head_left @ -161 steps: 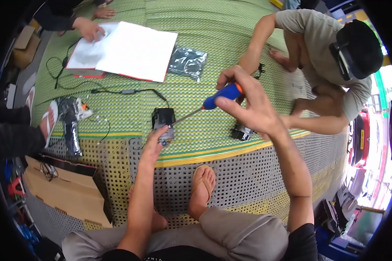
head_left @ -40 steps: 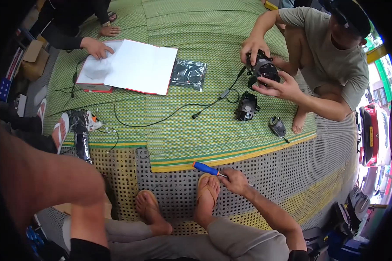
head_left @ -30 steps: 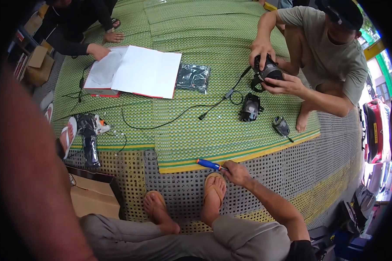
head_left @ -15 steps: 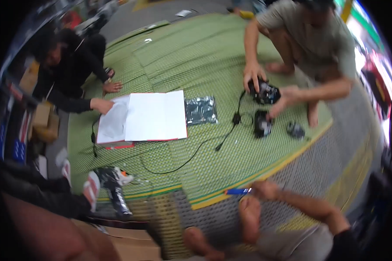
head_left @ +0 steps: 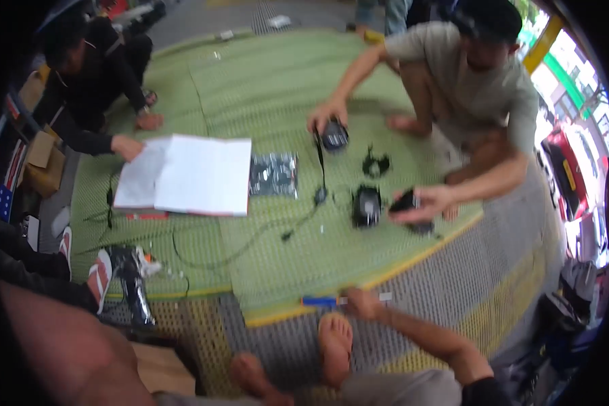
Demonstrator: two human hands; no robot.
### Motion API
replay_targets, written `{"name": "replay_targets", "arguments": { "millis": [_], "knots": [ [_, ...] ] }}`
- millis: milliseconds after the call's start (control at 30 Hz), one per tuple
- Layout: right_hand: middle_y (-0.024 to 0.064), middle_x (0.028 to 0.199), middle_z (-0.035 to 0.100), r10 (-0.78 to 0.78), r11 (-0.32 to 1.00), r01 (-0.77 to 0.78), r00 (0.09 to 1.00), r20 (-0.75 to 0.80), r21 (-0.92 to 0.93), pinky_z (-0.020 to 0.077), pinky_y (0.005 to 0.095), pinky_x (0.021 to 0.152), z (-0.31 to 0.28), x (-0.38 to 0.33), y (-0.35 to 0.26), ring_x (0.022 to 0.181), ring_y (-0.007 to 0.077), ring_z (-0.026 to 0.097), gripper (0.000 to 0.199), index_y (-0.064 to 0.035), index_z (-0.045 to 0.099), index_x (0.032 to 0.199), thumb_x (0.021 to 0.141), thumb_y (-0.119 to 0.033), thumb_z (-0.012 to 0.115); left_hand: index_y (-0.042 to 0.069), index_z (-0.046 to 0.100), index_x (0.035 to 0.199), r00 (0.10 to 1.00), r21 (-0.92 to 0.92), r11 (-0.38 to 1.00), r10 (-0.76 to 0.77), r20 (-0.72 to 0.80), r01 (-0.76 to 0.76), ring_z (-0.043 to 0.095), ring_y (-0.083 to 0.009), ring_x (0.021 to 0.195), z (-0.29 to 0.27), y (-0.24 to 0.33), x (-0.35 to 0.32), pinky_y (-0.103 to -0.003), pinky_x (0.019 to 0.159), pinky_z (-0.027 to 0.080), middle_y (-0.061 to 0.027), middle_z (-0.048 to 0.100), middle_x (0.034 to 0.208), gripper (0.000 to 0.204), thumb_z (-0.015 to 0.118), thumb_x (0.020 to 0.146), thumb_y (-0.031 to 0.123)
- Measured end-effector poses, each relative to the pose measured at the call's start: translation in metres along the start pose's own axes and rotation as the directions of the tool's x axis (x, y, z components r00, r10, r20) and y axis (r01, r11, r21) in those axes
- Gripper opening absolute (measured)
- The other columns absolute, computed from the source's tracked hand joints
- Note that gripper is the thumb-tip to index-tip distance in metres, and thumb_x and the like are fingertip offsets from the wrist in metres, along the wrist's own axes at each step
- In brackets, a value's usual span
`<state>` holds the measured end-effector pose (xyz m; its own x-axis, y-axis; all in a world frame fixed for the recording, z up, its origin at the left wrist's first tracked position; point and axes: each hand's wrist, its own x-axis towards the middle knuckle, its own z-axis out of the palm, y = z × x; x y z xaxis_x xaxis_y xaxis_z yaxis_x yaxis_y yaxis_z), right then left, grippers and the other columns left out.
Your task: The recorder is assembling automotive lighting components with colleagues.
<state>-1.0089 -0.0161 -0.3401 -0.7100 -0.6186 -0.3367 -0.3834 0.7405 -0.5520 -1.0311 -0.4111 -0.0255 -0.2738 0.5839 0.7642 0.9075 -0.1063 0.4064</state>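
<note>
My right hand (head_left: 363,304) is closed around a slim tool with a blue handle (head_left: 323,301), just above my bare foot (head_left: 335,345) at the mat's near edge. The tool's pale far end sticks out on the other side of the fist; blur hides its exact kind. A large blurred patch of bare skin (head_left: 68,352) fills the lower left; my left hand does not show. Across from me, a person in a grey shirt holds a round black device (head_left: 335,134) in one hand and a dark part (head_left: 404,201) in the other.
On the green mat (head_left: 213,88) lie a black device (head_left: 366,206), a black bracket (head_left: 376,162), a cable (head_left: 260,240) and a silver pouch (head_left: 275,174). A person in black touches a white open box (head_left: 199,172). A dark plastic bag (head_left: 134,287) lies near sandalled feet.
The scene has shifted left in view. The person opposite has moved their hands apart, each with a black part. A black bracket now shows on the mat. My right hand still grips the blue-handled tool.
</note>
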Motion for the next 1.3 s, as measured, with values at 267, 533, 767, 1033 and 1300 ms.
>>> {"name": "replay_targets", "arguments": {
  "millis": [267, 533, 767, 1033, 1300],
  "knots": [
    [0.0125, 0.112, 0.057, 0.016, 0.989, -0.009, 0.999, 0.047, -0.15, 0.0495, 0.0477, 0.095, -0.011, 0.015, 0.006, 0.113, 0.0336, 0.058, 0.023, -0.0081, 0.057, 0.113, 0.095, -0.022, 0.06, -0.001, 0.04, 0.148, 0.769, 0.363, 0.819, -0.141, -0.623, 0.445, 0.049, -0.0276, 0.131, -0.001, -0.053, 0.01, -0.042, 0.109, 0.039, -0.0199, 0.048, 0.142, 0.06, 0.053, 0.095, 0.024],
    [0.0158, 0.114, 0.062, 0.069, 0.986, -0.044, 0.985, 0.159, -0.158, 0.0523, 0.0491, 0.091, -0.02, 0.036, -0.001, 0.11, 0.0353, 0.062, 0.039, -0.0076, 0.055, 0.118, 0.098, -0.04, 0.059, 0.004, 0.046, 0.142, -0.129, -0.838, -0.23, -0.973, 0.191, 0.495, 0.046, -0.0289, 0.135, 0.161, -0.225, -0.091, -0.047, 0.108, 0.042, -0.0167, 0.049, 0.146, 0.085, 0.057, 0.091, 0.071],
    [0.0168, 0.107, 0.07, -0.06, 0.995, 0.064, 0.997, 0.051, -0.083, 0.0545, 0.0485, 0.083, -0.022, 0.003, -0.014, 0.099, 0.038, 0.067, 0.043, -0.0091, 0.062, 0.116, 0.095, -0.047, 0.063, 0.004, 0.05, 0.139, 0.098, -0.962, -0.108, -0.991, 0.086, -0.249, 0.059, -0.0338, 0.12, 0.283, -0.273, -0.102, -0.05, 0.105, 0.048, -0.0158, 0.061, 0.13, 0.093, 0.054, 0.084, 0.079],
    [0.0116, 0.087, 0.067, 0.001, 0.999, 0.002, 0.997, -0.076, 0.037, 0.055, 0.0438, 0.067, -0.027, -0.06, -0.014, 0.081, 0.0347, 0.068, 0.039, -0.0065, 0.067, 0.099, 0.086, -0.042, 0.074, 0.002, 0.05, 0.141, 0.265, -0.962, -0.168, -0.958, 0.108, -0.215, 0.062, -0.0398, 0.12, 0.286, -0.213, -0.145, -0.052, 0.093, 0.058, -0.0184, 0.064, 0.126, 0.085, 0.076, 0.083, 0.058],
    [0.0096, 0.065, 0.054, -0.084, 0.953, 0.223, 0.844, -0.529, 0.204, 0.0447, 0.0327, 0.052, -0.088, -0.066, -0.031, 0.055, 0.0209, 0.053, 0.052, -0.0007, 0.061, 0.077, 0.083, -0.051, 0.074, -0.004, 0.044, 0.144, 0.288, -0.925, 0.116, -0.93, -0.229, -0.362, 0.065, -0.037, 0.115, 0.219, -0.135, -0.137, -0.049, 0.096, 0.055, -0.023, 0.058, 0.136, 0.089, 0.078, 0.083, 0.05]
  ]
}}
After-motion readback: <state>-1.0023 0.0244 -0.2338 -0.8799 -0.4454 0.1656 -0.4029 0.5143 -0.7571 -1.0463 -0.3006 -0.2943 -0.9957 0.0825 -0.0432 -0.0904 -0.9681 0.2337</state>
